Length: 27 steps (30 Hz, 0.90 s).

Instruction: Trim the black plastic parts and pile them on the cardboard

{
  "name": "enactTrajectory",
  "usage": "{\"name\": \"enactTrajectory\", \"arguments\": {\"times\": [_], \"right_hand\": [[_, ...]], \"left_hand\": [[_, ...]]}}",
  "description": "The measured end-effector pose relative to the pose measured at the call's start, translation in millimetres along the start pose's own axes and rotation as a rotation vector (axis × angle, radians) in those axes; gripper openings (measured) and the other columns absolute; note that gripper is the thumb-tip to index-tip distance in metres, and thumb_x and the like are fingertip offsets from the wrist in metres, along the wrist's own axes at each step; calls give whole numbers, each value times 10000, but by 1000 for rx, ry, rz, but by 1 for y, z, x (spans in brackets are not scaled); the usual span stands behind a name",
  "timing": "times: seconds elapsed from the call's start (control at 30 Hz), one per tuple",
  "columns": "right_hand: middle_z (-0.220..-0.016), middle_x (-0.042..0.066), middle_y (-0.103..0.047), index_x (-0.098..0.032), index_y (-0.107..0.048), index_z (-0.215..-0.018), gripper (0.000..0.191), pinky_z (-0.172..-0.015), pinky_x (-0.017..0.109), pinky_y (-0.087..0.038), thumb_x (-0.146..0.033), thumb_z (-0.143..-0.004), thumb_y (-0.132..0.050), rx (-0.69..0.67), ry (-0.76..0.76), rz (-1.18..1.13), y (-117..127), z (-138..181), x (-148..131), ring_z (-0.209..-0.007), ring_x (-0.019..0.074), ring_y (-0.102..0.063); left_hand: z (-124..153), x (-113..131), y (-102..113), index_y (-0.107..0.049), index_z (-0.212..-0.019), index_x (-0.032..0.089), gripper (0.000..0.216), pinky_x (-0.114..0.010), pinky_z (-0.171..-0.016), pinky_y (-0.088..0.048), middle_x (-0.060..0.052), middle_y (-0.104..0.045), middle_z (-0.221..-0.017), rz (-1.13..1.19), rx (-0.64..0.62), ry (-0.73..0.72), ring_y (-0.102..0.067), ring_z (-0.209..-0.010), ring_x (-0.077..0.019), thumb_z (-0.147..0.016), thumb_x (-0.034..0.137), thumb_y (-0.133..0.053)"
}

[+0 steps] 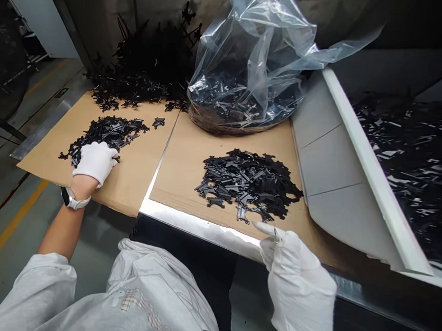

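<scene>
At counter (pixel 195 223), L hand (pixel 96 162) curled at blk plastic parts (pixel 111 130), hold unclear; R hand (pixel 301 281) pinching metal tool (pixel 276 235); likely pickup, needs finesse.

Black pile (pixel 113 129) partly hidden behind left hand (pixel 95 162)

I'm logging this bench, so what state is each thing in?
Left hand: gloved, at the left pile, grip hidden
Right hand: gloved, curled around a small shiny item
Left pile: black parts, loosely heaped
Right pile: black parts, loosely heaped
Clear bag: partly filled, top bunched, sealing unclear
Watch: strapped on, screen dark
Cardboard: flat under both piles
</scene>
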State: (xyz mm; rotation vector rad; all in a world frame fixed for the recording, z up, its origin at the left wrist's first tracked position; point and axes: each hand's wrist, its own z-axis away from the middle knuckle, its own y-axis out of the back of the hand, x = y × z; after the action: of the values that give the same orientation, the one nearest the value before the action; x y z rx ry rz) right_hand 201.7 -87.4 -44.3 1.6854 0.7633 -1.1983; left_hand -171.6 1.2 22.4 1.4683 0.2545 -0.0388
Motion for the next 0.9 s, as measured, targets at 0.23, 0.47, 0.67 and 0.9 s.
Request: {"name": "enactTrajectory", "arguments": {"times": [0.23, 0.47, 0.67, 0.9], "right_hand": [[-974, 109, -754, -181, -725, -941, 416, -872, 470, -563, -556, -779, -648, -34, -27, -54, 5, 3, -5, -859, 267, -712], [-739, 32, -700, -239, -701, -836, 132, -677, 312, -528, -281, -886, -587, -392, 382, -92, -10, 9, -54, -662, 170, -634], [-653, -12, -591, -199, -647, -883, 296, -524, 230, -471, -490, -838, -618, -444, -98, -482, -29, 16, -83, -534, 98, -512], [-625, -25, -590, -204, -609, -747, 287, -466, 209, -441, -479, -794, -680, -384, -205, -619, -24, 8, -82, -508, 88, -510]], "left_hand": [[9, 24, 28, -668, -803, 186, 191, -356, -829, -391, -79, -598, -893, 618, 297, -108, -529, -919, -237, -812, 337, -552], [69, 135, 33, -558, -724, 174, 341, -205, -549, -379, 38, -486, -623, 1831, -183, -325, -419, -555, -74, -779, 490, -672], [91, 180, 14, -648, -870, 211, 82, -199, -585, -427, 8, -574, -748, 1730, 387, -568, -523, -653, -83, -849, 290, -654], [94, 171, 7, -626, -1059, 246, 302, -271, -681, -476, -46, -640, -927, 1750, 192, -715, -586, -758, -137, -821, 427, -666]]}}
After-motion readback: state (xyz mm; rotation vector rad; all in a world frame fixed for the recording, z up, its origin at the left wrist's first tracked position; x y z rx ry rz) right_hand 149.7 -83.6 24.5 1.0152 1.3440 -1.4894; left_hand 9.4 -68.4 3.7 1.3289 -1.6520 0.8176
